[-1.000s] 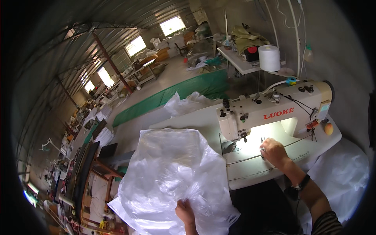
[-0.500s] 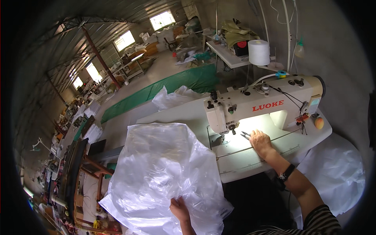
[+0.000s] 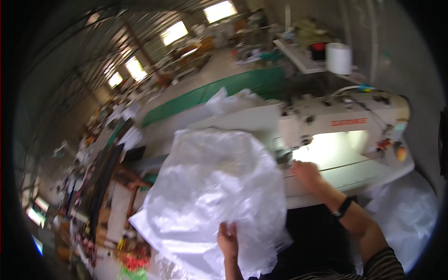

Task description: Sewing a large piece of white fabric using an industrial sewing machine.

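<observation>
Head view: left hand (image 3: pixel 227 241) gripping white plastic sack (image 3: pixel 214 196) beside sewing machine (image 3: pixel 345 123).

Single view from a head-worn fisheye camera, looking forward and down. The wearer's forearms enter from the lower edge: left hand (image 3: pixel 228 241) close below the lens on a white sack (image 3: pixel 214 191), right hand (image 3: pixel 305 171) on the surface (image 3: pixel 354 172) of a sewing machine (image 3: pixel 345 121) at arm's reach. Upper frame takes in the distant workshop hall; straight edges bow toward the dark rim. The picture is motion-blurred.
</observation>
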The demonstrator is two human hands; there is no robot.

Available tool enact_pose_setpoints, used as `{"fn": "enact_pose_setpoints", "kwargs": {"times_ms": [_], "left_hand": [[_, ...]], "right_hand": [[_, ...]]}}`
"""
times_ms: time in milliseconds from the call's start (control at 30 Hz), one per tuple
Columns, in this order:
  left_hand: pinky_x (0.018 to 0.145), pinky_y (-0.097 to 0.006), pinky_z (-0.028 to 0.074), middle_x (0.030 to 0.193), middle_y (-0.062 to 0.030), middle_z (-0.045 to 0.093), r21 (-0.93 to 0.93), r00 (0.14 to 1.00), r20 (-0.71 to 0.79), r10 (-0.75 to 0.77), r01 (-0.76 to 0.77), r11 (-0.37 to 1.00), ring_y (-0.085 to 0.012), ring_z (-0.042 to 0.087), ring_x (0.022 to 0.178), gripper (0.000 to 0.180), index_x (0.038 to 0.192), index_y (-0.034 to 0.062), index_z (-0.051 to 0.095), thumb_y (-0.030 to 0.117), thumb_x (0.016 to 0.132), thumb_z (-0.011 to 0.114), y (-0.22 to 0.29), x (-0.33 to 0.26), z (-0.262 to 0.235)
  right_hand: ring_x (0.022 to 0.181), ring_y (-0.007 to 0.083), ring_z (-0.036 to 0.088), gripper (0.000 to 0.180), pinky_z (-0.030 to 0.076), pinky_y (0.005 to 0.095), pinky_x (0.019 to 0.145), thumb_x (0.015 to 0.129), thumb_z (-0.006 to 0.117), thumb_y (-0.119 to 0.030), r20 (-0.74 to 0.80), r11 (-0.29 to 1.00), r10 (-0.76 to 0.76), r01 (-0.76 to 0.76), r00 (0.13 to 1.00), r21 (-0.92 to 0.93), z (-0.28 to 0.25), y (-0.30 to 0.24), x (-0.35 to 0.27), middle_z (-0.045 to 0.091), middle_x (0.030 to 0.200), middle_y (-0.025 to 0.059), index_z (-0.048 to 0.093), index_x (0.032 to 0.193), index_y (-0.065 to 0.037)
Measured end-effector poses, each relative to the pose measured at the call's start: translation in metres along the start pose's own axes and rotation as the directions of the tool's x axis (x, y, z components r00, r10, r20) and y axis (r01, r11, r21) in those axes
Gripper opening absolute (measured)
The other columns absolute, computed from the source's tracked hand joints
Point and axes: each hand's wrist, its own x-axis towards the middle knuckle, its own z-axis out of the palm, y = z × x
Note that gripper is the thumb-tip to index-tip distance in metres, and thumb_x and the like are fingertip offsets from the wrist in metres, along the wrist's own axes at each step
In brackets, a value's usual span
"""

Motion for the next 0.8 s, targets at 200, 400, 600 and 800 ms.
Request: {"fn": "enact_pose_setpoints", "kwargs": {"times_ms": [200, 400, 600, 800], "left_hand": [[0.103, -0.044, 0.041, 0.130, -0.0206, 0.054, 0.251, 0.861, -0.490, 0.136, -0.010, 0.968, -0.0403, 0.052, 0.119, 0.056, 0.132, -0.0016, 0.047, 0.006, 0.082, 0.072, -0.083, -0.014, -0.092], [0.097, -0.046, 0.046, 0.138, -0.0249, 0.045, -0.643, 0.536, -0.213, -0.817, 0.552, 0.530, -0.0358, 0.048, 0.126, 0.093, 0.146, -0.0065, 0.024, 0.027, 0.080, 0.080, -0.311, -0.089, -0.088], [0.080, -0.035, 0.054, 0.108, -0.0110, 0.063, -0.871, 0.753, -0.031, -0.657, 0.303, 0.387, -0.0223, 0.063, 0.095, 0.040, 0.122, 0.0002, 0.055, 0.003, 0.085, 0.068, -0.223, -0.037, -0.036], [0.078, -0.027, 0.050, 0.106, -0.0048, 0.065, -0.805, 0.955, 0.274, -0.116, 0.293, 0.516, -0.0114, 0.060, 0.092, 0.036, 0.129, 0.0055, 0.055, 0.007, 0.094, 0.064, -0.012, -0.006, -0.033]], "right_hand": [[0.069, 0.0381, 0.064, 0.014, 0.048, 0.0442, 0.060, 0.085, 0.069, -0.011, -0.183, 0.896, 0.293, -0.203, 0.938, 0.394, -0.009, 0.066, -0.026, 0.064, 0.074, 0.0209, 0.060, 0.082, -0.001], [0.090, 0.0314, 0.063, 0.021, 0.051, 0.0414, 0.076, 0.085, 0.068, -0.009, -0.231, 0.986, 0.158, -0.140, 0.960, 0.093, -0.038, 0.091, -0.042, 0.063, 0.101, 0.0131, 0.058, 0.103, -0.004], [0.107, 0.0308, 0.061, 0.057, 0.050, 0.0429, 0.090, 0.084, 0.069, -0.012, 0.102, 0.733, -0.055, -0.029, 0.993, 0.679, -0.061, 0.005, -0.080, 0.059, 0.126, 0.0196, 0.047, 0.135, 0.001], [0.126, 0.0358, 0.051, 0.085, 0.041, 0.0437, 0.107, 0.076, 0.079, -0.022, 0.058, 0.477, -0.559, 0.264, 0.827, 0.838, -0.065, -0.159, -0.101, 0.050, 0.137, 0.0223, 0.035, 0.146, -0.002]]}}
